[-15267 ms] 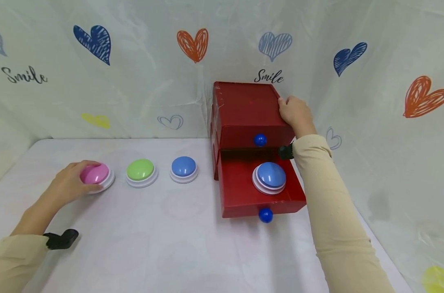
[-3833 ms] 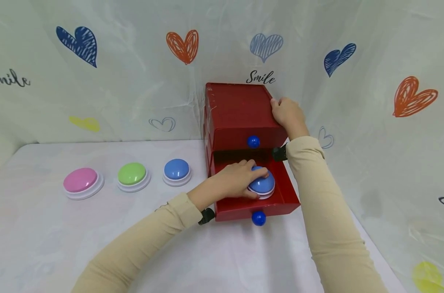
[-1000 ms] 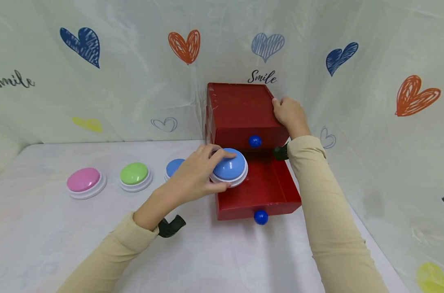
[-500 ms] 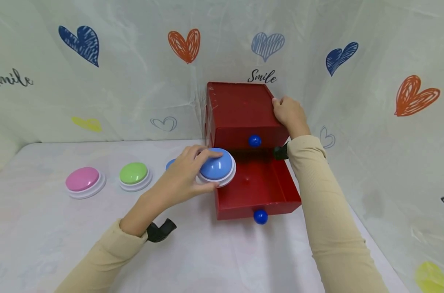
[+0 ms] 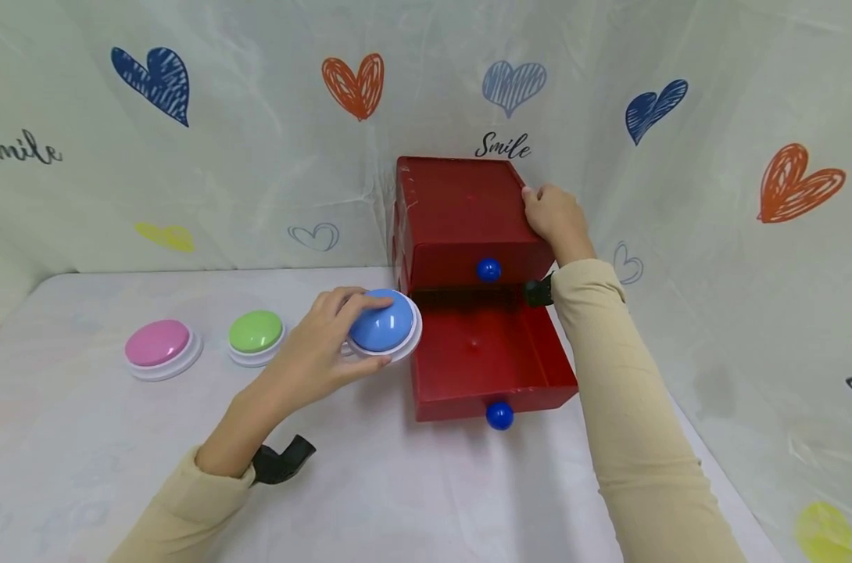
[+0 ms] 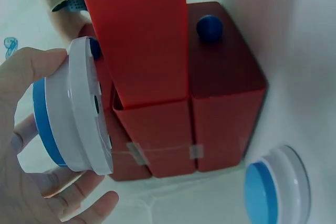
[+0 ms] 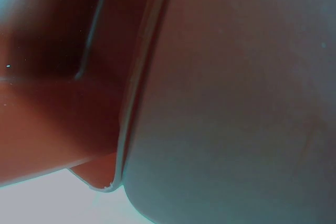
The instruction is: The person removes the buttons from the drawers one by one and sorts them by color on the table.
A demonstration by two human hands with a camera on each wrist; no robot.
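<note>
My left hand [image 5: 312, 348] grips a blue push button [image 5: 382, 323] with a white base, thumb on the near side and fingers on the far side. It is raised just left of the pulled-out lower drawer [image 5: 492, 344]; the left wrist view catches its white underside tilted on edge. My right hand [image 5: 558, 220] holds the top right edge of the red drawer cabinet [image 5: 461, 199], thumb over the top. A second blue push button [image 6: 281, 187] stands on the table in the left wrist view, mostly hidden behind my left hand in the head view.
A pink push button [image 5: 160, 344] and a green push button [image 5: 255, 335] stand in a row on the white table [image 5: 370, 469]. The upper drawer [image 5: 443, 266] is closed. A white curtain [image 5: 257, 141] with printed hearts hangs behind and to the right.
My left hand went from the pink button to the blue one in the lower drawer, took hold of it, lifted it out and moved it left. My right hand stays on the cabinet.
</note>
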